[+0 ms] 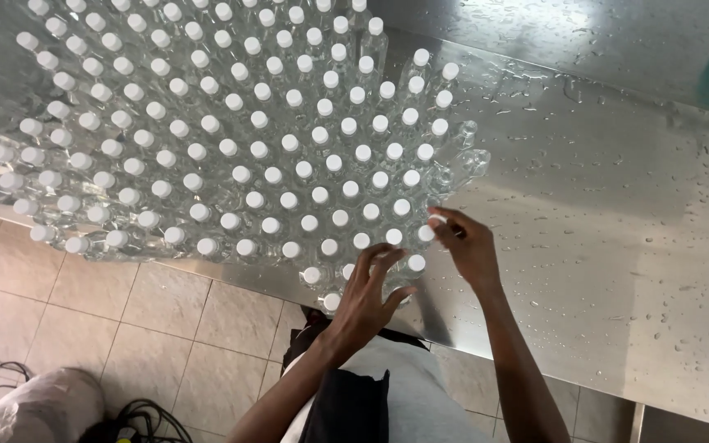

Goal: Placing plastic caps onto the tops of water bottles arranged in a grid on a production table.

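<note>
Both hands work at the near corner of a big pack of clear bottles [231, 148] with white caps, standing close together on a wet metal surface [617, 246]. The left hand [368, 297] is open, its fingers spread over the caps at the front edge, touching them and gripping nothing. The right hand [467, 246] pinches the cap of one bottle [436, 221] at the corner with its fingertips.

To do this well, I think it helps to hold each bottle by the neck, stand it straight up and push it snug against the ones beside it — the surface is wet, so a bottle may slide or tip. A few bottles at the right edge lean already, so gentle moves look best

Count: two hands, one surface, and far more than a hundred bottles — too many to count one by one, and some run out of view at the top and left
</note>
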